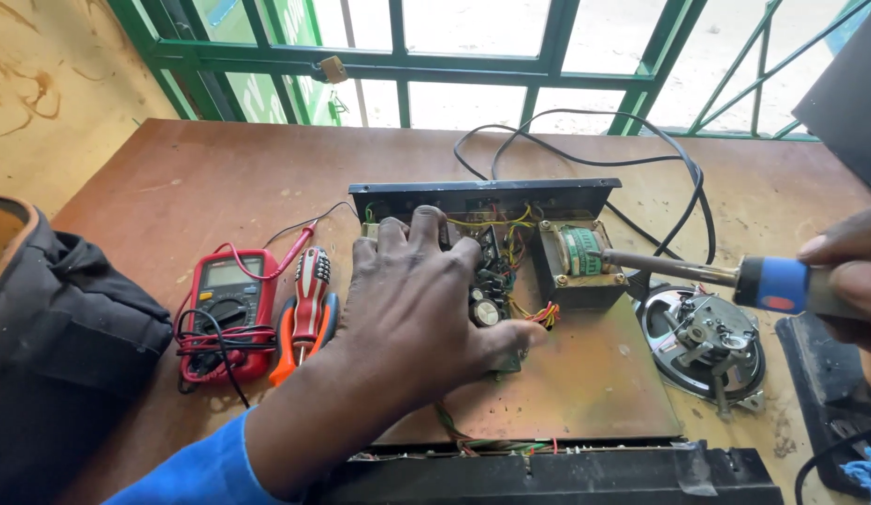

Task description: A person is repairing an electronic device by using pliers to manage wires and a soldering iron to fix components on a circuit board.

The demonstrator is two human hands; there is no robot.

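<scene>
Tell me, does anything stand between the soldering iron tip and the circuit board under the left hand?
Yes. The transformer sits between the soldering iron tip and the circuit board; the tip rests at its right top edge. The left hand also covers much of the board. The right hand holds the iron.

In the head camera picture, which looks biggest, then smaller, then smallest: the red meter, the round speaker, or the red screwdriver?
1. Round speaker
2. Red meter, nearly as big, so that ranking is unsure
3. Red screwdriver, clearly smallest
</scene>
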